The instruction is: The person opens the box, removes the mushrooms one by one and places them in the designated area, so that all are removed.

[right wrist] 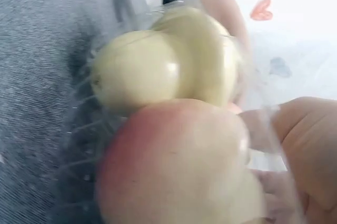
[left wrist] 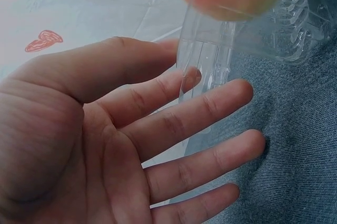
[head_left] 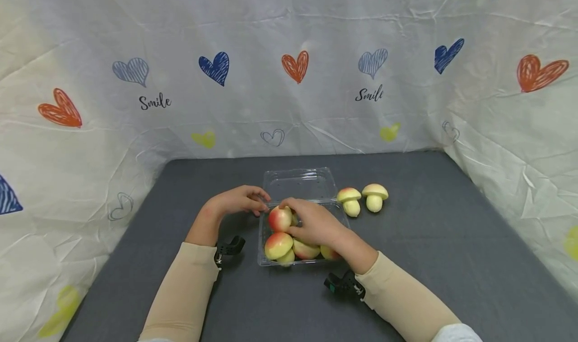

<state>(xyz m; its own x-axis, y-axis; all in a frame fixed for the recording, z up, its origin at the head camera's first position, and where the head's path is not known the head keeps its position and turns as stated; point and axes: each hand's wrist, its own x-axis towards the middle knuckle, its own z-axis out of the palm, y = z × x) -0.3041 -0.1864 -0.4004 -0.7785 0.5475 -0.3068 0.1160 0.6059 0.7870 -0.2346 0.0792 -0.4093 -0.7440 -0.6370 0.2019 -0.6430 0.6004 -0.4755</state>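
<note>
A clear plastic clamshell box [head_left: 261,249] lies with its lid [head_left: 299,184] folded back behind it. Several mushroom-shaped pieces with red-and-yellow caps sit inside, one at the front left corner [head_left: 278,246]. My right hand [head_left: 316,224] reaches over the box and holds a mushroom [head_left: 278,219] at the back left, fingers over its top and thumb at its near side. Around the left rim, my left hand [head_left: 239,200] has its fingers loosely extended. In the left wrist view that hand [left wrist: 116,139] holds nothing, its thumb and fingertips close beside the box wall [left wrist: 210,50].
Two more mushrooms, one red-tinged [head_left: 349,200] and one pale yellow [head_left: 375,196], stand on the dark grey cloth right of the box. A white sheet [head_left: 253,106] printed with hearts hangs behind the table [head_left: 424,262] and at its sides.
</note>
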